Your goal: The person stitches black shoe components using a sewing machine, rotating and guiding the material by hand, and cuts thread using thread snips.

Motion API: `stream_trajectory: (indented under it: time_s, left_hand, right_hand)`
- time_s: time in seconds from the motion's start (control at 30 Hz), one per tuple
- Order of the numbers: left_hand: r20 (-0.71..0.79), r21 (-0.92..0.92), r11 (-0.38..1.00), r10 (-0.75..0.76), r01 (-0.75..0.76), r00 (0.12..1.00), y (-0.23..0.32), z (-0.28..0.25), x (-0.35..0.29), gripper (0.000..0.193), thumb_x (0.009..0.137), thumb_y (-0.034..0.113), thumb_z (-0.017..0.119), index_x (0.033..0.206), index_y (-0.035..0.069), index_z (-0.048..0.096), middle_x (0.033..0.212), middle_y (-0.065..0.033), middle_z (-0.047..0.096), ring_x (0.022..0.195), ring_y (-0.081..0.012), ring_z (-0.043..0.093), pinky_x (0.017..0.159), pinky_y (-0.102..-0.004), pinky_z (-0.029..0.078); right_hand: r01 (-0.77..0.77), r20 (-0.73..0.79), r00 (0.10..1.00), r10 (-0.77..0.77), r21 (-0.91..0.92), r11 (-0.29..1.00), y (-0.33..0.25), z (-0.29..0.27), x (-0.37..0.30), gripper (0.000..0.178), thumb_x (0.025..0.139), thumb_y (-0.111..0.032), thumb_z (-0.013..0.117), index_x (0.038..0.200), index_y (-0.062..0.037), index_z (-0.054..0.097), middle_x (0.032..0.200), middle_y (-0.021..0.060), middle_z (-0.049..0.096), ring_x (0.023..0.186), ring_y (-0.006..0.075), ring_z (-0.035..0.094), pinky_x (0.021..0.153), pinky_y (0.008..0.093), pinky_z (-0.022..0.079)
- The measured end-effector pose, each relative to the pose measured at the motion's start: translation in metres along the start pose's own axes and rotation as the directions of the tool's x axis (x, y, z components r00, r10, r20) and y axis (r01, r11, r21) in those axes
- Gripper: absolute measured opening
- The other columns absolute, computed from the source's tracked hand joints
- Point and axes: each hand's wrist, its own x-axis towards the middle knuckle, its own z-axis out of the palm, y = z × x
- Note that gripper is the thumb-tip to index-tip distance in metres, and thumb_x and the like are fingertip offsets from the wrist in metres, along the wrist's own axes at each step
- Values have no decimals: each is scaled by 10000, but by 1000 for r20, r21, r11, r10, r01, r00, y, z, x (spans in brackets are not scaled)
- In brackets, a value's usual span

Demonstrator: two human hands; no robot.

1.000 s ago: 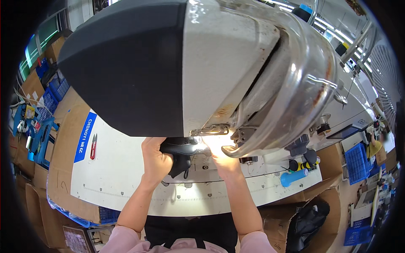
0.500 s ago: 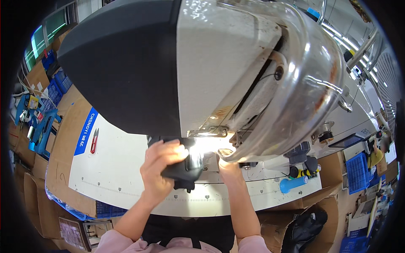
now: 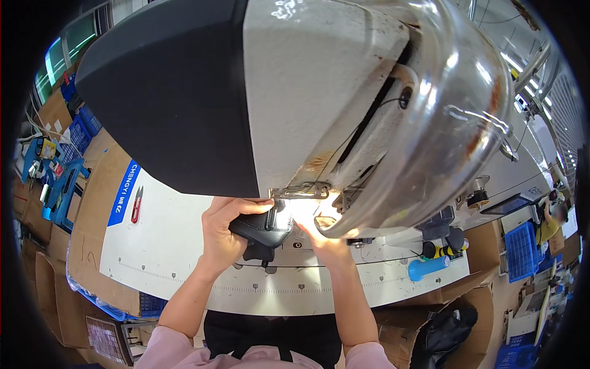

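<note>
My left hand (image 3: pixel 224 230) is closed on a black, stitched, leather-like piece (image 3: pixel 261 229) below the head of a sewing machine (image 3: pixel 307 104). Its thumb is hidden behind the piece, and its fingers lie along the upper edge. A dark tab hangs from the piece's near side. My right hand (image 3: pixel 330 247) reaches up beside the needle area, close to the piece's right side. Strong lamp glare and the clear guard (image 3: pixel 424 141) hide most of its fingertips. Whether those fingers touch the piece cannot be seen.
Red-handled thread snips (image 3: pixel 136 206) lie at the left on the white table (image 3: pixel 166 246). A light-blue tube-shaped object (image 3: pixel 428 268) and a yellow-and-black one (image 3: pixel 444 251) are at the right. Cardboard boxes (image 3: pixel 485 301) and blue crates (image 3: pixel 521 252) stand around.
My left hand has moved slightly left and its fingers have settled on the piece's upper edge. The piece has shifted up and left. The right hand's fingers have come a little leftward.
</note>
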Motion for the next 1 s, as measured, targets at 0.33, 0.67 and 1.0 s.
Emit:
stream_trajectory:
  time_s: [0.33,0.67,1.0]
  left_hand:
    - [16,17,1000,4,-4,1000,0,0,2,344,603,-142,646,874,60,710,893,-63,702,839,-189,644,765,-269,498]
    - [39,-63,997,-34,36,999,-2,-4,5,375,580,-153,605,865,62,718,900,-70,718,815,-193,664,767,-281,503]
    - [12,-101,991,-84,84,996,-2,-2,8,429,552,-180,526,873,26,722,848,-100,714,747,-208,680,735,-248,504]
  right_hand:
    - [-43,-8,999,45,138,989,-5,0,2,170,876,-56,610,1017,32,646,955,61,666,851,120,605,764,269,482]
    - [-41,-119,991,57,129,991,-3,9,6,155,842,-23,627,990,22,630,923,46,634,826,107,577,744,262,466]
    - [-120,-70,986,153,344,931,-8,4,13,341,779,-26,718,1076,-12,550,980,88,656,852,221,634,794,325,497]
